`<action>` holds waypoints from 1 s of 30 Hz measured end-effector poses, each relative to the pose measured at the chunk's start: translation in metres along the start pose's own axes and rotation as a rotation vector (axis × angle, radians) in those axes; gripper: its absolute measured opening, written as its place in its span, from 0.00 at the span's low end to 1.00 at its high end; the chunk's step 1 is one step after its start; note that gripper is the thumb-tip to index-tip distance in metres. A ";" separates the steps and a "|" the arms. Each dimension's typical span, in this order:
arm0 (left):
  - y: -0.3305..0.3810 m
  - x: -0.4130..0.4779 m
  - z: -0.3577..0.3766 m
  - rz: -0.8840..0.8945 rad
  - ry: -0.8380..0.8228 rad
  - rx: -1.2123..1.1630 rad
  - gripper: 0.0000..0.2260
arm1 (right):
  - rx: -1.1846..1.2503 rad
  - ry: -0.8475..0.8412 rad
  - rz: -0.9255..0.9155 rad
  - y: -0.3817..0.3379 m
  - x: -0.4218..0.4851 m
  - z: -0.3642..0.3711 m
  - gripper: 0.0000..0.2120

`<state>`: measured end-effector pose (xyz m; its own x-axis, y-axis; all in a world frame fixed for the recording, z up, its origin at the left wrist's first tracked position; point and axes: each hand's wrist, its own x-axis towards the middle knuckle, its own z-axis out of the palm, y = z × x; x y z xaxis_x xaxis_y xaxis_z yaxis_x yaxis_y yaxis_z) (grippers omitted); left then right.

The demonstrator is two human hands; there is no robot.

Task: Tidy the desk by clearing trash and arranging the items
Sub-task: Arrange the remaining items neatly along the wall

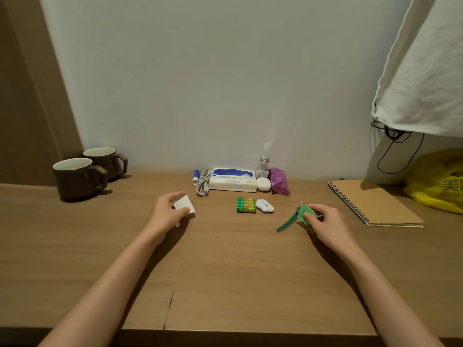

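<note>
Just then, left grip pinched a card at ten o'clock; right grip clamped a green wrapper at two.

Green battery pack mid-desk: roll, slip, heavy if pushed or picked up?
The battery pack looks like four cells bound side by side, lying flat on the desk, so it should slide, not roll. Probably dense for its size. The wrap seems glossy, so a pinch might slip.
</note>
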<state>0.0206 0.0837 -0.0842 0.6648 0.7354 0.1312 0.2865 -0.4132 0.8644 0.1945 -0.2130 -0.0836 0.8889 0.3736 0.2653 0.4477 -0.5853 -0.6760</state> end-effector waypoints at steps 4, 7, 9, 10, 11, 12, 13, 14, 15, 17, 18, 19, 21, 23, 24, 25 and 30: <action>0.016 -0.035 -0.019 0.087 -0.018 -0.107 0.20 | 0.157 0.016 -0.008 -0.019 -0.019 0.007 0.11; 0.030 -0.069 -0.041 0.160 -0.025 -0.145 0.18 | 0.334 -0.027 -0.074 -0.048 -0.044 0.010 0.10; 0.037 -0.093 -0.056 0.197 -0.031 -0.177 0.17 | 0.450 -0.098 -0.114 -0.071 -0.064 0.010 0.10; 0.038 -0.106 -0.063 0.201 -0.032 -0.201 0.16 | 0.498 -0.140 -0.137 -0.082 -0.075 0.010 0.09; 0.039 -0.118 -0.070 0.197 -0.032 -0.220 0.16 | 0.532 -0.181 -0.168 -0.093 -0.086 0.011 0.09; 0.037 -0.129 -0.077 0.191 -0.031 -0.230 0.15 | 0.557 -0.221 -0.203 -0.103 -0.097 0.012 0.09; 0.036 -0.140 -0.085 0.182 -0.031 -0.231 0.15 | 0.578 -0.261 -0.238 -0.113 -0.109 0.013 0.09; 0.033 -0.151 -0.093 0.169 -0.031 -0.227 0.15 | 0.597 -0.305 -0.265 -0.123 -0.121 0.016 0.09; 0.028 -0.162 -0.103 0.153 -0.028 -0.217 0.15 | 0.613 -0.353 -0.285 -0.131 -0.133 0.020 0.09; 0.015 -0.185 -0.122 0.118 -0.019 -0.200 0.14 | 0.654 -0.460 -0.318 -0.147 -0.157 0.031 0.08; 0.006 -0.197 -0.130 0.106 -0.013 -0.195 0.14 | 0.677 -0.514 -0.335 -0.153 -0.168 0.038 0.08; -0.003 -0.208 -0.138 0.096 -0.005 -0.190 0.14 | 0.695 -0.569 -0.352 -0.158 -0.179 0.046 0.07; -0.026 -0.229 -0.151 0.056 0.007 -0.194 0.13 | 0.702 -0.694 -0.376 -0.166 -0.198 0.065 0.07; -0.053 -0.245 -0.162 -0.011 0.005 -0.210 0.13 | 0.686 -0.821 -0.391 -0.171 -0.216 0.088 0.07; -0.068 -0.252 -0.167 -0.047 -0.003 -0.217 0.13 | 0.675 -0.878 -0.396 -0.172 -0.225 0.101 0.07; -0.083 -0.258 -0.172 -0.081 -0.011 -0.218 0.13 | 0.655 -0.930 -0.401 -0.171 -0.234 0.114 0.07; -0.169 -0.282 -0.181 -0.259 -0.068 -0.189 0.13 | 0.449 -1.099 -0.384 -0.162 -0.269 0.188 0.08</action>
<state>-0.3400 0.0426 -0.1793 0.6329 0.7629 -0.1317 0.3228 -0.1055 0.9406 -0.1354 -0.0837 -0.1746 0.0591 0.9957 -0.0714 0.3951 -0.0890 -0.9143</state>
